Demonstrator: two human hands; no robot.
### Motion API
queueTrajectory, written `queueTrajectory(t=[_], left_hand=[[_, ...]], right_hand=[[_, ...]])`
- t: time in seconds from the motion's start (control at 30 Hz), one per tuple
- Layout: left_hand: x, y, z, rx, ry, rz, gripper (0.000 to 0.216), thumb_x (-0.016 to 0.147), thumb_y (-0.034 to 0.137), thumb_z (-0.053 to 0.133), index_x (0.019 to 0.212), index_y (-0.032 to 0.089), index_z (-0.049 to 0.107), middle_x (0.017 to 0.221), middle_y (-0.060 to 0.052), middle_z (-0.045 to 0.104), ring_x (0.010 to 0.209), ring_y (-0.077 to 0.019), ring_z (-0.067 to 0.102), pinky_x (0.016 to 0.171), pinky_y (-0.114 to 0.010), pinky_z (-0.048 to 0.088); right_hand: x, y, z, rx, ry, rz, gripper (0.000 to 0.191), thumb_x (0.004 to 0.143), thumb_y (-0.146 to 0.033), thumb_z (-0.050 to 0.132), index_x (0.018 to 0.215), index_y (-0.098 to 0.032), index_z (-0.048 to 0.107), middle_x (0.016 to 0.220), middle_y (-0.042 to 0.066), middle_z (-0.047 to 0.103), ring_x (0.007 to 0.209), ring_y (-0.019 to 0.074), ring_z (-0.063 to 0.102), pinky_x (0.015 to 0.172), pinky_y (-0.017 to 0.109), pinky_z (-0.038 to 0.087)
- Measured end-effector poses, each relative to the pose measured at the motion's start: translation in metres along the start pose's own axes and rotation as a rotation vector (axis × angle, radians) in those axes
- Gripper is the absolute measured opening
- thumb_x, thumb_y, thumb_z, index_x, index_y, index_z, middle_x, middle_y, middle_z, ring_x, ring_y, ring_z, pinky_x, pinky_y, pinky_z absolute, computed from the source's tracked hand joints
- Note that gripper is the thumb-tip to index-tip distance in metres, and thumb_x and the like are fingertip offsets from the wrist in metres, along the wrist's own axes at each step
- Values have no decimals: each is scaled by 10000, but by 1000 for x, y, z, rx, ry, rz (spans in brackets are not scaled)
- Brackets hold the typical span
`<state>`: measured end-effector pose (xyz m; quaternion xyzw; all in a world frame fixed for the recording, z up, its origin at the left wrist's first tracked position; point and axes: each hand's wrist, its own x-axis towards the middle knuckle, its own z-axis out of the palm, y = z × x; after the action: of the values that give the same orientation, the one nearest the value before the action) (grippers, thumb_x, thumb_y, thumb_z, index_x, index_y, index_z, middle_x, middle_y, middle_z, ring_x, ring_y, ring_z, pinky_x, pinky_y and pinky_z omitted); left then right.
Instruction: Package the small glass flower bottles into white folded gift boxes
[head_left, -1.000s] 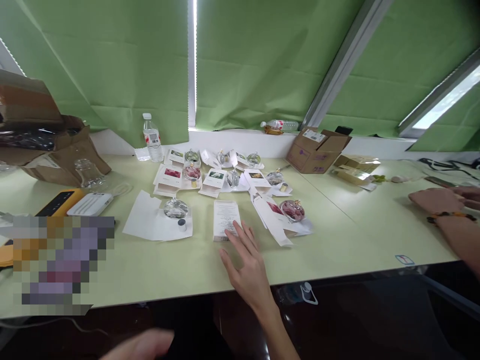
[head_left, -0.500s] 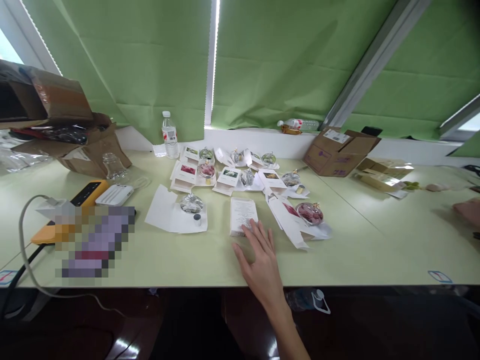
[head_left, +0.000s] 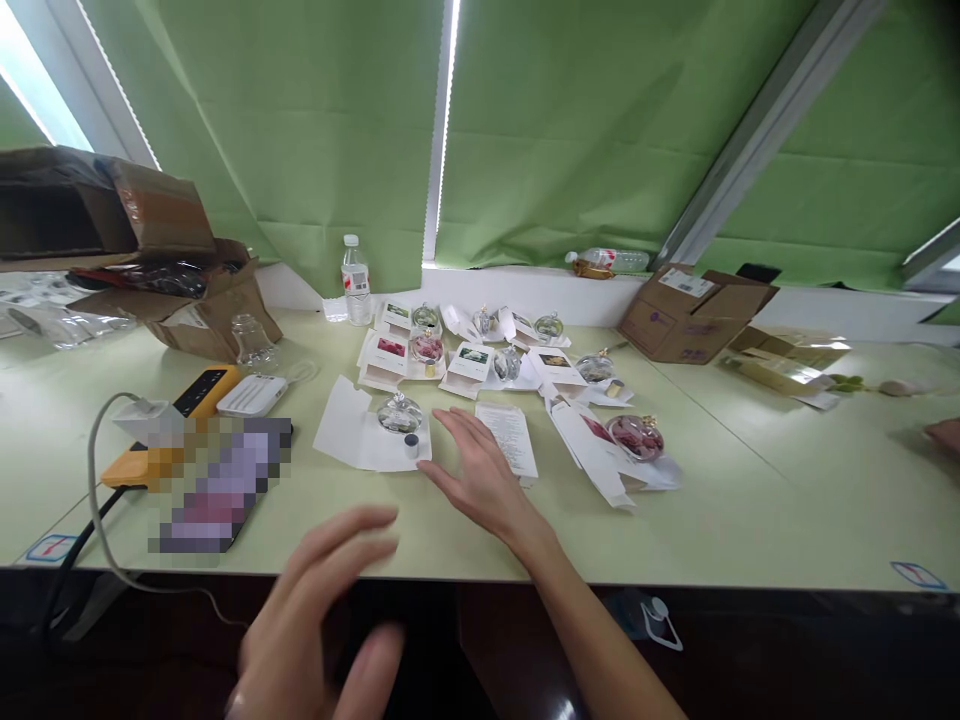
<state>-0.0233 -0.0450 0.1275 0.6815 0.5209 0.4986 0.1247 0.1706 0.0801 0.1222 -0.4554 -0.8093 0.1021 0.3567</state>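
My right hand (head_left: 480, 470) reaches over the table with its fingers apart, between a white printed box (head_left: 511, 440) and a round clear glass bottle (head_left: 400, 412). That bottle lies on an unfolded white carton (head_left: 346, 430) beside a small dark cap (head_left: 411, 445). Nothing shows in the right hand. Nearer to me, my left hand (head_left: 322, 590) is raised at the table's front edge, fingers and thumb spread and holding nothing. To the right, a round bottle with pink contents (head_left: 636, 437) rests on another opened white carton (head_left: 592, 450).
Behind are several more bottles on opened cartons (head_left: 469, 368). A blurred-out phone (head_left: 225, 490), a white power bank (head_left: 253, 395) and an orange power strip (head_left: 202, 390) lie left. Cardboard boxes (head_left: 679, 320) and a water bottle (head_left: 356, 282) stand at the back.
My left hand has come into view at the lower left. My right hand has moved left, off the white printed box, toward the clear bottle. The view has shifted slightly.
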Motion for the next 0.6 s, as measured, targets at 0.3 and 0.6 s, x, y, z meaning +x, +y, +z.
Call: queueTrajectory(t=[0.3,0.6], left_hand=[[51,-62,68,501,-144,157,390,936,368,491,1258,151,528,1295,-154,589,1246,-301,513,1154,-571,201],[45,-70,73,551,-197,146,439,939,387,473,1274,105,514,1327,-172,568,1285,-302,476,1145,-527,256]], right_hand=[[59,22,26,-106,-250,-90,859,751,-443,723,1457,-174,314,1297,150,580,1288,300,464,1139,535,205],[71,28,33,-206,-227,-143,710,736,-523,725,1306,-169,494,1044,119,691,1167,301,547,1126,573,164]])
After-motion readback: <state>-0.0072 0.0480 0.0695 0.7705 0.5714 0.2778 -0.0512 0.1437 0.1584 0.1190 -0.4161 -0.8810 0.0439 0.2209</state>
